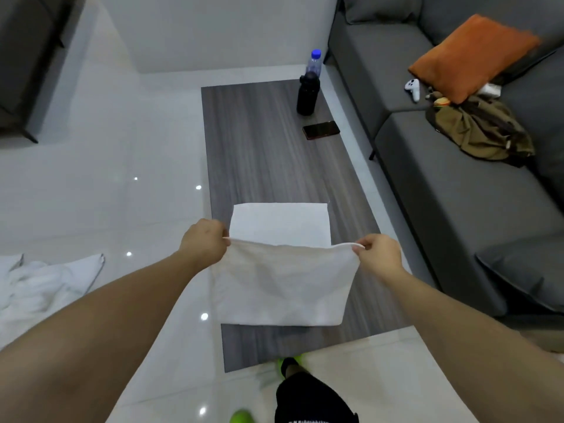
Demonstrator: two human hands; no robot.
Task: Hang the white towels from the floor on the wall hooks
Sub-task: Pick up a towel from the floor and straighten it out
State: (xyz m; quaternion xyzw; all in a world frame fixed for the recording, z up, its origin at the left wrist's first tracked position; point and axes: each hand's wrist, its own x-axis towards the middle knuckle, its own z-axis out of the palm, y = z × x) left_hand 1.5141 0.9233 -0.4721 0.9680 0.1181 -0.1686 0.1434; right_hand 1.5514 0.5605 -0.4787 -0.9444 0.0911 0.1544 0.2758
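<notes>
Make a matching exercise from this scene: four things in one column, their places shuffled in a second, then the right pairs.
Things:
1. phone
2. orange cushion
3. crumpled towels
4. folded towel

Places:
A. on the floor, left
B. on the grey sofa
C. on the table, beside the black bottle
D. on the table, just beyond the towel stretched between both hands

Pairs: 1-C, 2-B, 3-A, 4-D

table (pixel 262 154) middle bare, 2 bottles (pixel 309 93) and phone (pixel 321 130) far end
</notes>
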